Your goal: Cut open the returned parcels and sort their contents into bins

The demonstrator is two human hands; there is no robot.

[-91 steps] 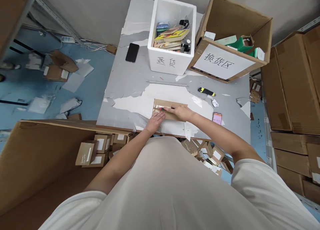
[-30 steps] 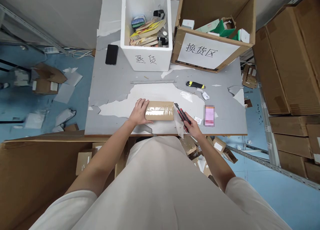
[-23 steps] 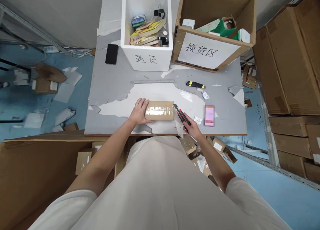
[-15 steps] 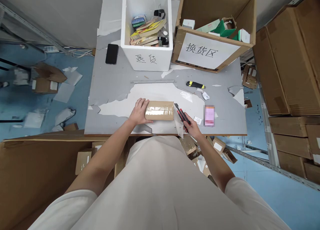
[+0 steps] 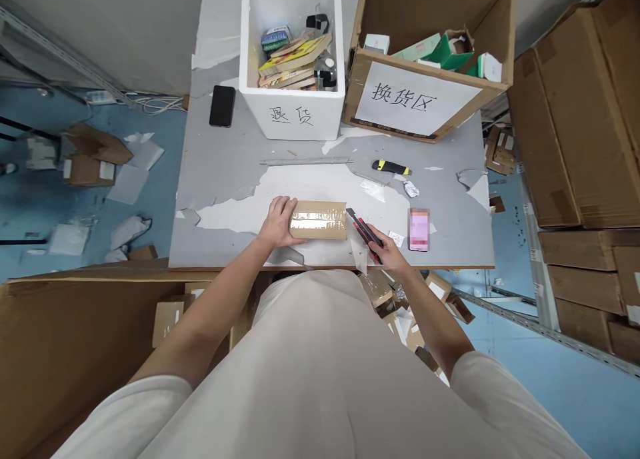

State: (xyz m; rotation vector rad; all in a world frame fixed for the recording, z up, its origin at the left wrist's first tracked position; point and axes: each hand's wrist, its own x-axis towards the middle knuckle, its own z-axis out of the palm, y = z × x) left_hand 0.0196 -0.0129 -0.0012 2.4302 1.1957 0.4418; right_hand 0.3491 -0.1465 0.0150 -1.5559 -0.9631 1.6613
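A small brown cardboard box (image 5: 319, 220) with shiny clear tape along its top lies on the worn grey table (image 5: 220, 172). My left hand (image 5: 278, 223) grips its left end, thumb along the near side and fingers over the far side. In my right hand (image 5: 389, 251) is a red and black box cutter (image 5: 365, 231), its tip pointing up and left at the box's right end. Whether the tip touches the cardboard I cannot tell. Close to the right hand lie a small printed label (image 5: 396, 238) and a phone with a pink screen (image 5: 419, 230).
At the back stand a white foam box (image 5: 293, 116) holding books and a larger carton (image 5: 415, 102) with small packages. A yellow and black cutter (image 5: 392, 168), crumpled paper (image 5: 411, 189) and a black phone (image 5: 223, 106) lie on the table. Stacked cartons (image 5: 580, 272) rise at the right.
My right hand has shifted slightly to the right with the box cutter. My left hand and the cardboard box stay almost where they were.
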